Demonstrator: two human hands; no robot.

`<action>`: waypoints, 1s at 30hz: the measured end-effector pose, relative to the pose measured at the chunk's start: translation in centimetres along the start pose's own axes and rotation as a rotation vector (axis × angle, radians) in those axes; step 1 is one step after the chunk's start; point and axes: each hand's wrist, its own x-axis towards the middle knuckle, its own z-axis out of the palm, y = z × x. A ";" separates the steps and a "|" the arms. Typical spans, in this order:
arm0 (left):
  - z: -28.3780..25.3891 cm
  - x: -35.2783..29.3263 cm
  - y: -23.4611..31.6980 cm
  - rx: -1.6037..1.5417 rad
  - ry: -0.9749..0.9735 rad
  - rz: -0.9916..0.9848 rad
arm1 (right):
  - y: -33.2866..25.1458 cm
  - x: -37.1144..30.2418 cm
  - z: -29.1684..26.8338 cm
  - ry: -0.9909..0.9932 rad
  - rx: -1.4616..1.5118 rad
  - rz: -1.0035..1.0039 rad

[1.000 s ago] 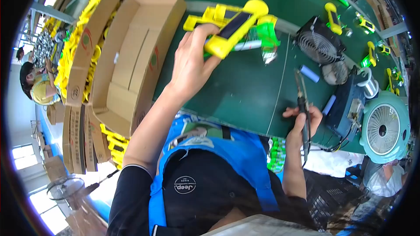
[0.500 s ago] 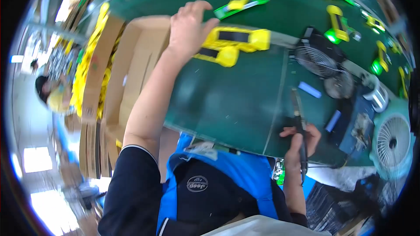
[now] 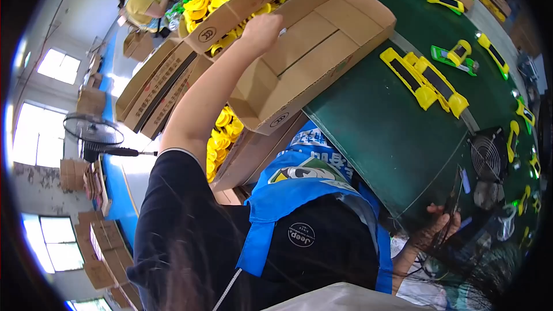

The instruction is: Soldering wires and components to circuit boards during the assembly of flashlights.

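Note:
My left hand [image 3: 263,30] is closed above the shared edge of two cardboard boxes, with its fingers curled under. Whatever it holds, if anything, is hidden. The long open cardboard box [image 3: 322,40] lies under and beside my left wrist. Beyond it, another box holds a heap of yellow plastic parts [image 3: 199,10]. At the lower right, my right hand [image 3: 443,223] grips a soldering iron [image 3: 455,193], its thin tip pointing away from me. Several yellow housings with dark panels [image 3: 406,76] lie side by side on the green work surface [image 3: 374,132], apart from both hands.
A small black fan [image 3: 487,155] stands right of the iron. Along the far side lie yellow and green assemblies [image 3: 458,55]. At the upper left a co-worker in a yellow top [image 3: 141,4] works by piled parts. A black fan [image 3: 92,132] stands at the left.
The view has swung left. My left hand has moved from beside the yellow housings to the cardboard boxes, and its fingers have closed. My right hand still holds the soldering iron.

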 end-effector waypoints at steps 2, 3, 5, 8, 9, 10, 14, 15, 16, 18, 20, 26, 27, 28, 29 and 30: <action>3.7 1.6 0.1 0.103 -0.142 0.007 | -1.8 -0.6 -0.3 -0.033 -0.098 -0.096; 4.2 1.8 1.5 0.079 -0.125 0.015 | -2.8 -1.5 -0.1 0.065 -0.118 -0.130; 3.2 1.7 6.0 0.023 -0.238 -0.045 | -5.0 -2.6 -0.8 0.078 -0.157 -0.185; 5.2 1.2 0.8 -0.032 -0.256 -0.029 | -6.8 -3.6 -0.8 0.063 -0.139 -0.115; 6.0 1.0 -1.3 -0.019 -0.257 -0.068 | -7.6 -4.0 -0.5 0.093 -0.103 -0.063; 7.2 1.1 -3.1 0.027 -0.222 -0.011 | -7.5 -4.4 -1.2 0.008 0.066 -0.071; 6.0 2.4 1.0 0.219 -0.136 0.093 | -7.7 -4.7 -1.6 0.053 0.079 -0.206; 4.2 2.3 2.0 0.258 -0.155 0.103 | -7.9 -4.6 -1.6 0.041 0.101 -0.219; 3.3 2.0 2.4 0.301 -0.180 0.102 | -8.1 -4.6 -1.8 0.036 0.087 -0.221; 6.7 2.4 -1.1 0.439 -0.158 0.194 | -8.6 -4.5 -1.8 -0.051 0.041 -0.190; 7.4 2.6 -0.8 0.483 -0.125 0.248 | -8.7 -4.7 -1.7 -0.038 -0.001 -0.163; 2.8 3.8 -0.4 0.476 -0.221 0.060 | -8.7 -4.7 -3.5 0.013 0.019 -0.300; -0.5 3.1 0.6 0.397 -0.074 0.106 | -9.3 -4.4 -4.2 0.020 -0.029 -0.268; -3.5 2.7 1.4 0.210 0.060 0.174 | -9.8 -4.1 -4.4 0.093 -0.067 -0.266; -5.5 2.8 3.2 0.008 0.192 0.249 | -10.2 -3.7 -4.4 0.176 -0.060 -0.278; -8.2 2.7 7.0 -0.207 0.232 0.394 | -9.9 -3.2 -4.9 0.274 -0.012 -0.300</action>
